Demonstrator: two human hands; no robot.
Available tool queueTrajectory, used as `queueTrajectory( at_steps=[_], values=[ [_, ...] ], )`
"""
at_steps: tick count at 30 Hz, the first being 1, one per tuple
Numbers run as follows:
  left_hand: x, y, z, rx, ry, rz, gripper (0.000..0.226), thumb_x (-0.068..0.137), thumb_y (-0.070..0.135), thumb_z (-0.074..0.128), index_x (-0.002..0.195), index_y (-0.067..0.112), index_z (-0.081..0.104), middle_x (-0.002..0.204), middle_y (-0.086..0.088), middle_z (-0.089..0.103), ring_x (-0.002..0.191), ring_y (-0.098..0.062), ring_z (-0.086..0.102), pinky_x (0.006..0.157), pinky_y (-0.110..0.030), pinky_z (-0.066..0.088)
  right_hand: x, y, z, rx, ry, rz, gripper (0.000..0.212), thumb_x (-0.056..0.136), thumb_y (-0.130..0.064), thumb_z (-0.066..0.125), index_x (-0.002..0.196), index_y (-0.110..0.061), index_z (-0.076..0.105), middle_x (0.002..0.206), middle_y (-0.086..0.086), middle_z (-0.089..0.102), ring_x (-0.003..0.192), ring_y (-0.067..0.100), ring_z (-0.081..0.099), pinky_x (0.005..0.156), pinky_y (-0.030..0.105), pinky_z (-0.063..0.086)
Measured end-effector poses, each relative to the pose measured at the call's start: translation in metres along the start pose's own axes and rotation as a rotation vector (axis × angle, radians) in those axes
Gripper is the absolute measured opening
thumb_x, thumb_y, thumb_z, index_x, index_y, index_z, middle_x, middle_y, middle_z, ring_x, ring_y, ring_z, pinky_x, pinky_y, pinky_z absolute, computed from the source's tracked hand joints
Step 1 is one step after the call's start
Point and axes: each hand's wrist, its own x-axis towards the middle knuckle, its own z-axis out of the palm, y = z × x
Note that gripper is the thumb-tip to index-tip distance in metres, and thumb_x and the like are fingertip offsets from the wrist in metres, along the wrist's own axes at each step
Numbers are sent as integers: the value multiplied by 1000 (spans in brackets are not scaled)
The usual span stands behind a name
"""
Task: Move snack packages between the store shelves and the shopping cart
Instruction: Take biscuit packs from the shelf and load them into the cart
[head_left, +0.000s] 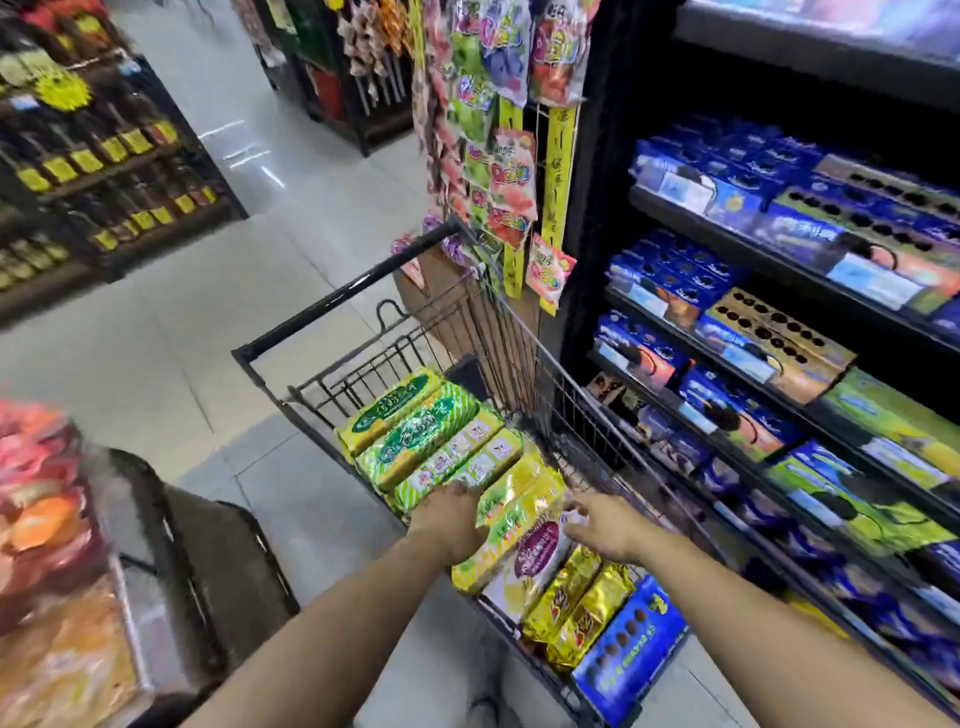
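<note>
- Snack packages (550, 566) fill the wire shopping cart (524, 358), which stands in the aisle just beside the store shelves (737, 249) on the right.
- At the far end of the cart lie three long green and yellow striped packs (421, 436), side by side.
- In the middle lies a yellow package (519, 499), and partly under it a white pack with a purple label (540, 553).
- At the near end are two gold bags (576, 613) and a blue box (631, 649).
- The left hand (449, 519) lies against the left edge of the yellow package. Its fingers bend down out of sight, so I cannot tell if it grips the package.
- The right hand (605, 527) is over the white pack, near the right wall of the cart. Its fingers are spread and relaxed and hold nothing.
- The two hands are apart, with the yellow package between them.
- The shelves carry mostly blue cookie boxes (727, 192).
- Bright candy bags (498, 104) hang on a strip beyond the cart.
</note>
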Motion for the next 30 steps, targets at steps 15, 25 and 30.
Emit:
queueTrajectory(
  at_steps=[15,25,30],
  values=[
    [57,27,90,155,-17,-13,112,88,63,61,157,22,-18,163,-23,6,148,-43,15,116,-54,27,10,37,52,133,42,226,31,101,-36,57,128,-22,62,133,2,63,118,22,59,93,30,47],
    [63,52,63,-234,-168,-114,123,73,57,76,158,31,-8,158,-22,18,142,-44,28,113,-52,33,-9,56,54,293,91,295,31,101,-32,57,124,-14,66,120,5,66,107,21,62,83,26,45],
    [39,72,44,-1042,-355,-143,105,70,31,88,152,30,22,118,-16,67,86,-28,64,70,-40,52,-40,64,58,668,179,342,26,98,-35,62,114,-15,68,85,-5,60,60,0,46,51,11,35]
  ],
)
